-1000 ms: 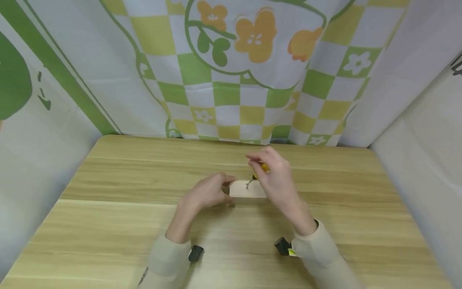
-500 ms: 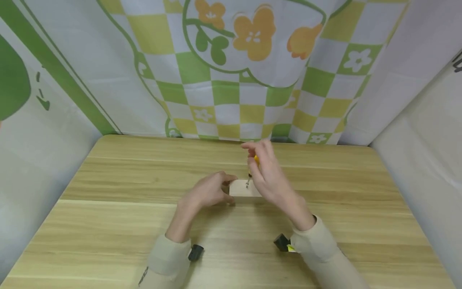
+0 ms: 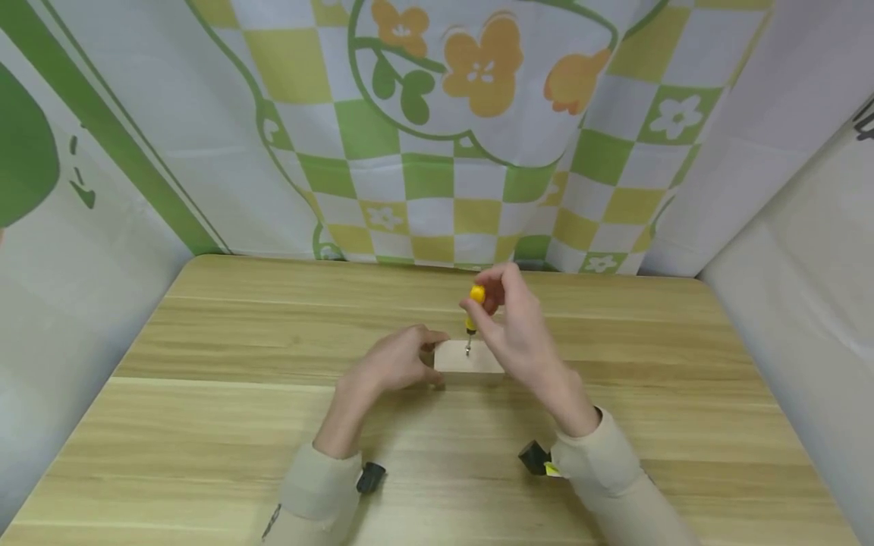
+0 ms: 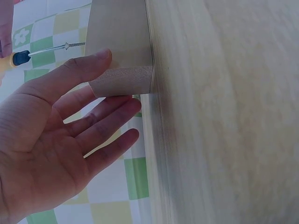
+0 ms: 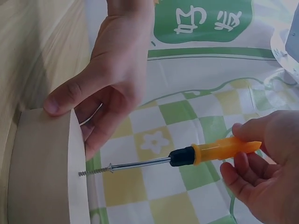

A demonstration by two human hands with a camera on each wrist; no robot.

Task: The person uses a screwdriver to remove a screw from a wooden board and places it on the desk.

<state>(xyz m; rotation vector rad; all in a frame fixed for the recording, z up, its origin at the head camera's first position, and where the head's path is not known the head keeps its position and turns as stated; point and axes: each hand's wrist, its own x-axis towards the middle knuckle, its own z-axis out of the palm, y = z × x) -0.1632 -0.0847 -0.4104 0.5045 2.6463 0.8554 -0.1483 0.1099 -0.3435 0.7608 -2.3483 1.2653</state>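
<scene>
A pale wooden block lies on the table. My left hand grips its left end, thumb on the near side and fingers on the far side, as the left wrist view also shows. A screw stands upright in the block's top face, most of its thread exposed. On its head rests the tip of a screwdriver with a yellow handle and a black collar. My right hand pinches that handle between thumb and fingers, above the block.
The wood-grain table extends around both hands. Behind its far edge hangs a checked green, yellow and white curtain. Pale cloth walls stand at both sides. Black wrist devices sit at each cuff.
My right hand's fingers have shifted around the screwdriver handle, showing more of its yellow end. The screwdriver has gone from leaning right to nearly upright. My left hand and the block stay put.
</scene>
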